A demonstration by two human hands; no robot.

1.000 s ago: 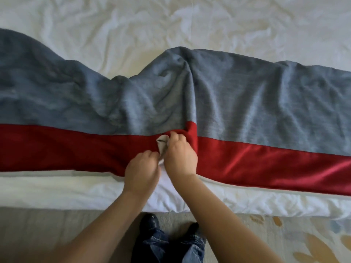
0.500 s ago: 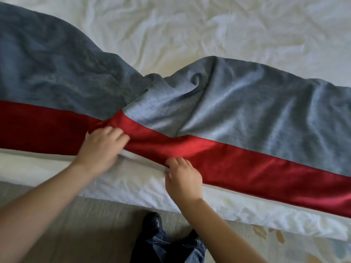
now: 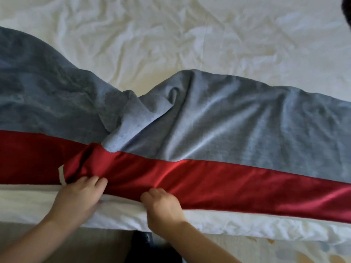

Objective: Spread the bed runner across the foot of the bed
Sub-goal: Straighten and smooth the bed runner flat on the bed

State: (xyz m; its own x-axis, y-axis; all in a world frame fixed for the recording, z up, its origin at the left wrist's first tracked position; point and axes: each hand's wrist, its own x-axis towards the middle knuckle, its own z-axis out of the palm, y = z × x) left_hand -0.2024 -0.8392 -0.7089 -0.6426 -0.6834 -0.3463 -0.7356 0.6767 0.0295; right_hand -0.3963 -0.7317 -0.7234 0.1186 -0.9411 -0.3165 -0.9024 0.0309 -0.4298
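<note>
Left hand [image 3: 79,198] is dropping to the near hem, joining the right hand [image 3: 163,205] in pinching the bed runner [image 3: 237,126] (bunched mid-bed) over the white sheet [image 3: 171,44]. Both runner ends are running off frame.

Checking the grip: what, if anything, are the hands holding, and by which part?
Both hands hold the bed runner by its red band's near edge: left hand at the bunched fold, right hand beside it.

No readable text, label or number shows anywhere.
</note>
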